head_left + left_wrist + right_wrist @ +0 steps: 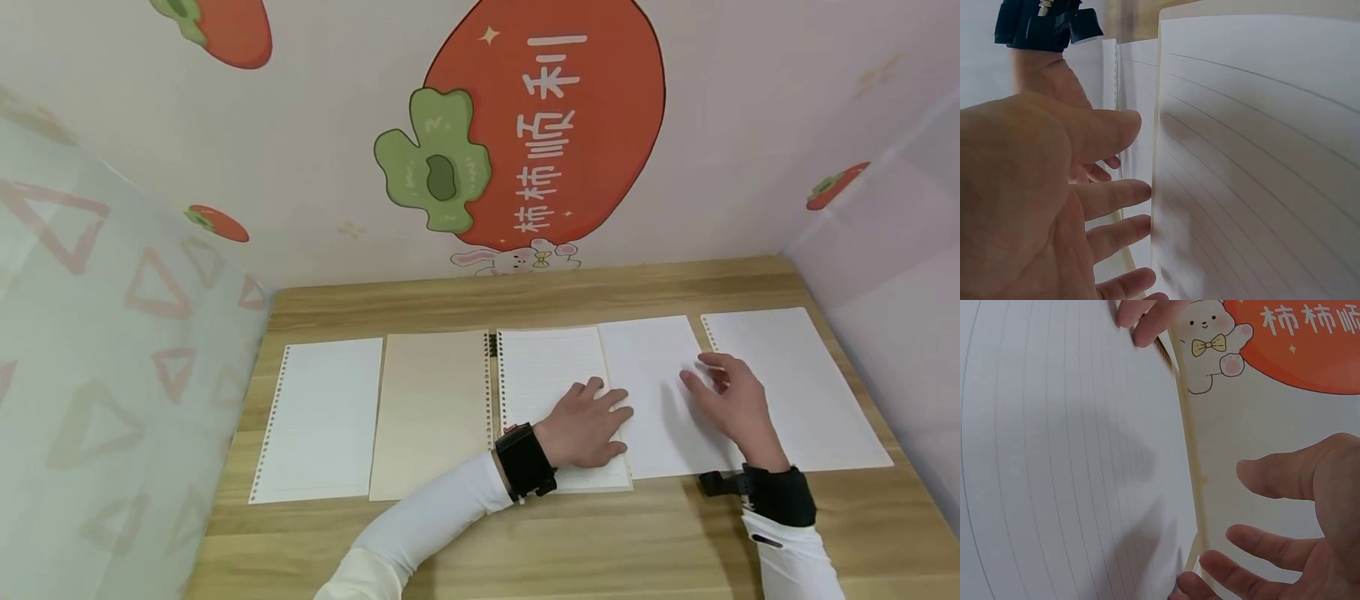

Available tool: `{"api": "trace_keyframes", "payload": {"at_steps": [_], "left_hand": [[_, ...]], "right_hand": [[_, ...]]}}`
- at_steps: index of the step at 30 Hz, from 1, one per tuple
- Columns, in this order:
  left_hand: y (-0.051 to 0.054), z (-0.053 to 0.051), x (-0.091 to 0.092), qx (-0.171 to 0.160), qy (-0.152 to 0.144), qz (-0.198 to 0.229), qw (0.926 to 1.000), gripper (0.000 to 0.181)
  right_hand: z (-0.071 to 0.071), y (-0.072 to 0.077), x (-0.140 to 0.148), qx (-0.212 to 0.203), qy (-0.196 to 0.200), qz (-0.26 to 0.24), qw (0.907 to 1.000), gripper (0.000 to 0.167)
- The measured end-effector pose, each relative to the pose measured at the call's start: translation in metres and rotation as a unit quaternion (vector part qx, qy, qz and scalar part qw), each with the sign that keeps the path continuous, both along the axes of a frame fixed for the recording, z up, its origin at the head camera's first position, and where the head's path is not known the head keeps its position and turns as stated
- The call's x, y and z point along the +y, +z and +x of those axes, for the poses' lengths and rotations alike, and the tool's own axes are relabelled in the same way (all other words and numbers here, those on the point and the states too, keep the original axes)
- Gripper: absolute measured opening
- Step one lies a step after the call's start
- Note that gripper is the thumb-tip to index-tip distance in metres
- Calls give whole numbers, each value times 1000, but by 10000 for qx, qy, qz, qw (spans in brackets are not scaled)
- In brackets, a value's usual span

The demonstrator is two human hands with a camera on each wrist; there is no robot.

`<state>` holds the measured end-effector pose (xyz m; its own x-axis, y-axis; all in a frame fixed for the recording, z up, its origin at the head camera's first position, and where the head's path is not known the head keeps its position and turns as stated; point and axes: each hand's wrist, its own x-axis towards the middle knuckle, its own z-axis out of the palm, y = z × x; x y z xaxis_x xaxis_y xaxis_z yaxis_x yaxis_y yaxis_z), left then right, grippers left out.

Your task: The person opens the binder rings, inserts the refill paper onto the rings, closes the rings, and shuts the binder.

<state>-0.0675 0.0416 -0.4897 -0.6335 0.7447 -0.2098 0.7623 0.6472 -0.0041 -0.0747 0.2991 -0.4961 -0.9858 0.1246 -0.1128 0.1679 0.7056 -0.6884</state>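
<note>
In the head view my left hand rests with spread fingers on a lined white page with holes along its left edge. Its fingertips reach the border with a white sheet to the right. My right hand is over that sheet's right part, near another hole-punched sheet. Its fingers are loosely bent and hold nothing; the right wrist view shows thumb and fingers apart. Left of the lined page lies a beige hole-punched cover, with a small black binding piece between them.
A hole-punched white sheet lies at the far left of the row. All rest on a wooden table. Behind stands a wall with a painted persimmon; side walls bound the table left and right.
</note>
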Motion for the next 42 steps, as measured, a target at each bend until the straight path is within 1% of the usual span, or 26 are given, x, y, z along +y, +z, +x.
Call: {"api": "trace_keyframes", "payload": {"at_steps": [3, 7, 10, 17, 22, 28, 31, 35, 39, 42], "left_hand": [[-1, 0, 0, 22, -19, -31, 10000, 53], [-1, 0, -1, -49, 13, -58, 10000, 53], [-1, 0, -1, -90, 45, -62, 9999, 53], [0, 0, -2, -190, 108, -98, 9997, 54], [-1, 0, -1, -196, 113, -176, 9996, 55], [-2, 0, 0, -220, 124, -186, 9995, 55], [-2, 0, -1, -228, 139, -172, 9995, 55], [-1, 0, -1, -217, 123, -154, 9996, 55], [-1, 0, -2, -265, 96, -98, 9996, 55], [-1, 0, -3, -337, 100, -71, 9994, 57]], "right_hand": [[2, 1, 5, 52, 8, -51, 10000, 61], [4, 3, 10, 79, 11, -244, 9997, 62], [4, 4, 13, 48, -57, -365, 9993, 62], [-4, 5, 21, -368, -309, -601, 9970, 66], [-7, 6, 29, -577, -335, -885, 9938, 67], [-11, 8, 34, -834, -436, -982, 9907, 70], [-13, 8, 36, -885, -366, -953, 9908, 71], [-16, 7, 41, -970, -33, -877, 9914, 73], [-21, 6, 48, -1315, 224, -749, 9882, 73], [-24, 7, 54, -1629, 376, -527, 9845, 71]]}}
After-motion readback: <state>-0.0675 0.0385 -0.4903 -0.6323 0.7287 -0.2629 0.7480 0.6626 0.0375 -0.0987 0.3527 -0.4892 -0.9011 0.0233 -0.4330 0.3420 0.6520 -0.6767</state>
